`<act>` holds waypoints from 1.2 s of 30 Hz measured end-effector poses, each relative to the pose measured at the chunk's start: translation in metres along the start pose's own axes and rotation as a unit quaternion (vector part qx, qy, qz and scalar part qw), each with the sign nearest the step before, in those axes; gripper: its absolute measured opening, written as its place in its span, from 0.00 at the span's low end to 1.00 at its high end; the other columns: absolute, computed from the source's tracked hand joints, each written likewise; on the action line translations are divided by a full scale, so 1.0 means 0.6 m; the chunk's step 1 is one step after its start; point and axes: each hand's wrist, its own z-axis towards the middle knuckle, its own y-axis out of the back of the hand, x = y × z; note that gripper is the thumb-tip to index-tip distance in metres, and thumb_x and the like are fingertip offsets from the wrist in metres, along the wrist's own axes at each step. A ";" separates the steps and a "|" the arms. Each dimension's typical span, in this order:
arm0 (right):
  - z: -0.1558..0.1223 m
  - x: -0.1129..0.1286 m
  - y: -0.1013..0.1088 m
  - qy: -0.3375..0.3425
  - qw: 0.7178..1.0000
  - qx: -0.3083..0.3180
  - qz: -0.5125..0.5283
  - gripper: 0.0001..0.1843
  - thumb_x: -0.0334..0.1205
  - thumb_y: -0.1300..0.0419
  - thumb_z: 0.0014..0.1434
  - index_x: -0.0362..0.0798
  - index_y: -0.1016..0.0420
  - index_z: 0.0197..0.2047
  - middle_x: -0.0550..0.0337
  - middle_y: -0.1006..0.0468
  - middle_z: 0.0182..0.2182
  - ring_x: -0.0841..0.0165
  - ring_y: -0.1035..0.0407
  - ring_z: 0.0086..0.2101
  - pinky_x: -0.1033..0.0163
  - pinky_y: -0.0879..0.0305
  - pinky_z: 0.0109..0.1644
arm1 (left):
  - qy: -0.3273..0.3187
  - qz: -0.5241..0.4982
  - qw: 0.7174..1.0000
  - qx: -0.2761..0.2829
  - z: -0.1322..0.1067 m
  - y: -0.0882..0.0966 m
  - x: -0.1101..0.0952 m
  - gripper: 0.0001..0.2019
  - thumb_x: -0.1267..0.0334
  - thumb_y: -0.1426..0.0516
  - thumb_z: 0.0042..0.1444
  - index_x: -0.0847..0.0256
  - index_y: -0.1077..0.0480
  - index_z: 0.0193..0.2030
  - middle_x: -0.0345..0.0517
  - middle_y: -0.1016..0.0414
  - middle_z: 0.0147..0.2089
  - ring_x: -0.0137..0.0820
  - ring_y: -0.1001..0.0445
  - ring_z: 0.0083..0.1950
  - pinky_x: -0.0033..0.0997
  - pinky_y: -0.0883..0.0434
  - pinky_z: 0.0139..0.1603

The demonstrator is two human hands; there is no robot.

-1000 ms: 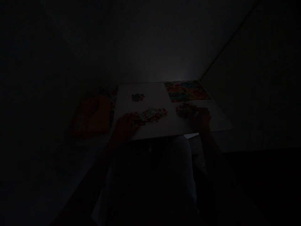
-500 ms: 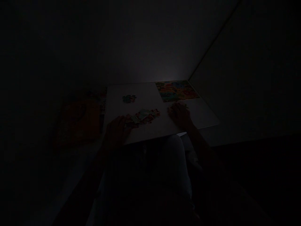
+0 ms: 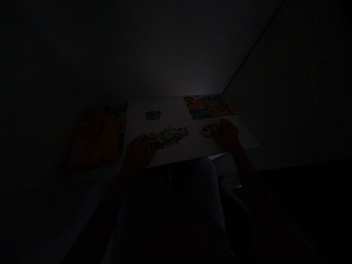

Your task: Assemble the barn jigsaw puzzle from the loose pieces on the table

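The scene is very dark. A white board (image 3: pixel 189 148) rests across my lap. My left hand (image 3: pixel 137 152) lies at its near left edge, touching a heap of loose puzzle pieces (image 3: pixel 169 135); its fingers are too dim to read. My right hand (image 3: pixel 227 132) rests on the board's right part, beside a small clump of pieces (image 3: pixel 206 130); whether it grips one is lost in the dark. A joined, colourful puzzle section (image 3: pixel 207 106) lies at the far right corner. A small separate cluster of pieces (image 3: pixel 153 114) sits far left.
An orange box or bag (image 3: pixel 95 141) lies left of the board. Dark walls rise behind and to the right. My legs in pale trousers (image 3: pixel 203 190) are under the board.
My right hand has shifted right across the board, uncovering a small clump of pieces at its left. The left hand has stayed at the heap. The view has shifted slightly.
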 end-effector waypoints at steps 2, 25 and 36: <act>0.014 0.055 -0.004 0.034 0.999 0.000 0.033 0.42 0.62 0.48 0.77 0.47 0.39 0.84 0.32 0.36 0.81 0.37 0.42 0.79 0.24 0.46 0.79 | 0.003 0.004 1.000 -0.004 -0.001 -0.001 -0.002 0.33 0.45 0.47 0.79 0.62 0.35 0.81 0.68 0.30 0.81 0.57 0.32 0.82 0.61 0.34 0.81; 0.248 0.523 -0.144 0.114 0.934 0.250 0.226 0.37 0.57 0.23 0.61 0.49 0.28 0.65 0.36 0.17 0.61 0.48 0.21 0.56 0.44 0.23 0.60 | 0.027 -0.039 0.999 0.008 -0.004 0.004 -0.011 0.28 0.53 0.48 0.80 0.61 0.33 0.80 0.64 0.29 0.81 0.52 0.32 0.82 0.59 0.34 0.82; 0.103 0.507 -0.039 0.069 0.771 0.231 0.590 0.34 0.77 0.27 0.56 0.57 0.26 0.46 0.58 0.15 0.39 0.59 0.19 0.40 0.56 0.20 0.41 | 0.157 -0.253 0.947 -0.122 0.018 0.017 -0.012 0.29 0.44 0.41 0.75 0.62 0.27 0.73 0.62 0.16 0.63 0.50 0.18 0.64 0.54 0.22 0.69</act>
